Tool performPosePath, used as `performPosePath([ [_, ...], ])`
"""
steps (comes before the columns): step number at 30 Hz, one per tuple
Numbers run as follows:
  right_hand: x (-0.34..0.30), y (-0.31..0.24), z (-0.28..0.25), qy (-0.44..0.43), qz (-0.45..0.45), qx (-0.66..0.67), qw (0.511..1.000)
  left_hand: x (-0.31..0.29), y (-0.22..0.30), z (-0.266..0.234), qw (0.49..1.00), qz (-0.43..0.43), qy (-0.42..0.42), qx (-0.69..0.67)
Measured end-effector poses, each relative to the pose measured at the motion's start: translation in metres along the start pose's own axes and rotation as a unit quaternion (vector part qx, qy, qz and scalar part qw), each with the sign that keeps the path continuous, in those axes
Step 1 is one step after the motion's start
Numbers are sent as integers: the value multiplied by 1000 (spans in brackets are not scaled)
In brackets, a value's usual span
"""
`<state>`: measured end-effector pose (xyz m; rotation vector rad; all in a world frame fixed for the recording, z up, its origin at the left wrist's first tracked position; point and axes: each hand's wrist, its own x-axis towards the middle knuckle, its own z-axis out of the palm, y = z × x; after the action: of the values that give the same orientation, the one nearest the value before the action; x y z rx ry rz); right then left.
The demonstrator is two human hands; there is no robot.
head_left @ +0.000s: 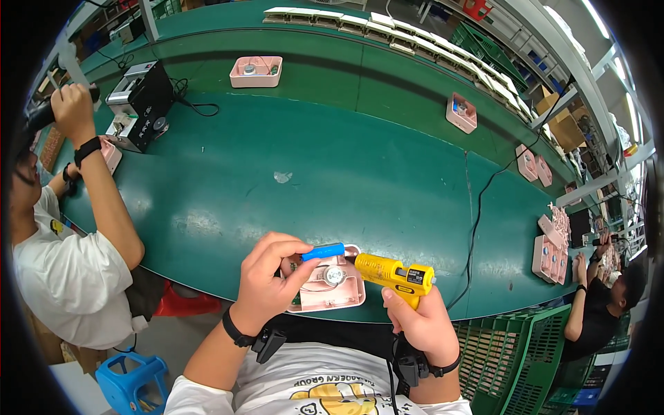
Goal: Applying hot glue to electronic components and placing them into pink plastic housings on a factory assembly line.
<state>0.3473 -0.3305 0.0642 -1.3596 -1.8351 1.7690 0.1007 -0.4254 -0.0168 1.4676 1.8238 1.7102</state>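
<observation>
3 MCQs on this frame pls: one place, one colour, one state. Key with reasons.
1. Where does the pink tray under the hands lie?
A. on the green belt's near edge
B. on the floor
C. on a shelf

2. What colour is the cylinder?
A. red
B. blue
C. white

3. What is the right hand doing?
A. resting open
B. gripping the yellow glue gun
C. holding a box

Key: 1 A, it sits at the green belt edge; 2 B, blue in the left hand fingers; 3 B, closed around the handle.
</observation>
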Motion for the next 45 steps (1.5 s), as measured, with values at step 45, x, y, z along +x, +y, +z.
performPosePath([
  [45, 25, 20, -16, -70, -6, 73, 995, 21, 18, -15, 990, -87, -104, 40],
])
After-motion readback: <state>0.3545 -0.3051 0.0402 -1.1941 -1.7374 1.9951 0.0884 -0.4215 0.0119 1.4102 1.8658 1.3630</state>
